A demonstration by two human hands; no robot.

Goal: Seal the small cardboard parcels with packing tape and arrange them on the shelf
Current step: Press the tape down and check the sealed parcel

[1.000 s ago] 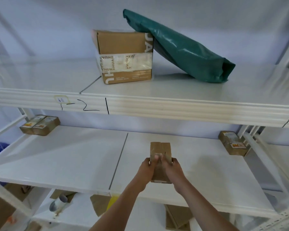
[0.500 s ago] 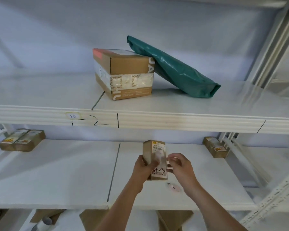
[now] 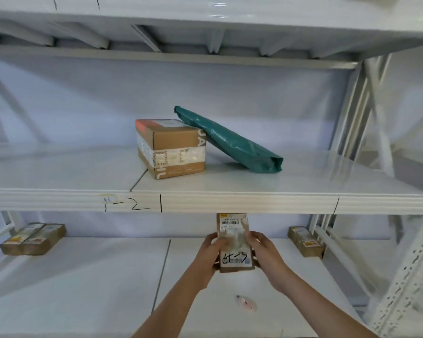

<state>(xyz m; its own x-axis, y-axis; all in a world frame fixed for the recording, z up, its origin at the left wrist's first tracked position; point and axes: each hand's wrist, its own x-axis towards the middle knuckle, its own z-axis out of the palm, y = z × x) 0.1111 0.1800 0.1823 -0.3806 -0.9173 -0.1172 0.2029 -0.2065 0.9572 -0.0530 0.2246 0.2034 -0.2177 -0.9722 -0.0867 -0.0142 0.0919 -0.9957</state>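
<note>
Low in the middle of the frame, a small parcel point(image 3: 234, 242) stands upright between both hands, label side facing the camera, its long axis running up and down; it is held above the lower shelf point(image 3: 83, 276), not resting on it. The left hand point(image 3: 211, 250) grips its left edge with curled fingers; the right hand point(image 3: 260, 251) grips the right edge the same way; both are equally near, one on each side. The upper shelf point(image 3: 230, 203) lies just above the parcel's top end, its front lip almost touching it in the picture; the larger box point(image 3: 171, 148) and green bag point(image 3: 230, 142) sit up there, above and to the left. Judging by this, placing the parcel means either lifting it over that lip or setting it down on the lower shelf; a small pink thing point(image 3: 246, 302) lies below the hands.
</note>
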